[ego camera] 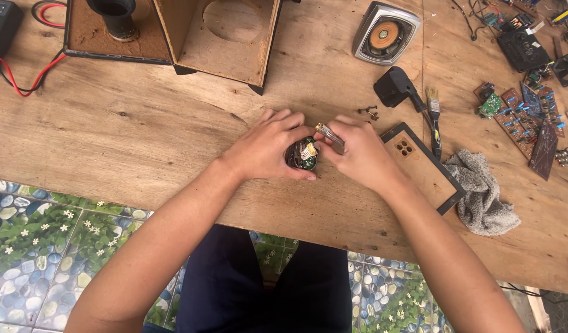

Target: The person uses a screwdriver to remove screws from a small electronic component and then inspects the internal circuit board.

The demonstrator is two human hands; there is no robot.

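Left hand (268,148) closed round small green circuit module (303,154), mid-tabletop (142,135) | right hand (358,154) gripping clear-handled screwdriver (330,137), tip on module | risk: tip slipping off, gouging board or finger, given small rounded part | module: dark casing, green board, white-gold connector.

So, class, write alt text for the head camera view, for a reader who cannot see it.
A person's left hand steadies a small green circuit part on a wooden workbench while the right hand works a clear-handled tool against it. Around them lie a speaker driver, paintbrush, grey rag and open wooden speaker box.
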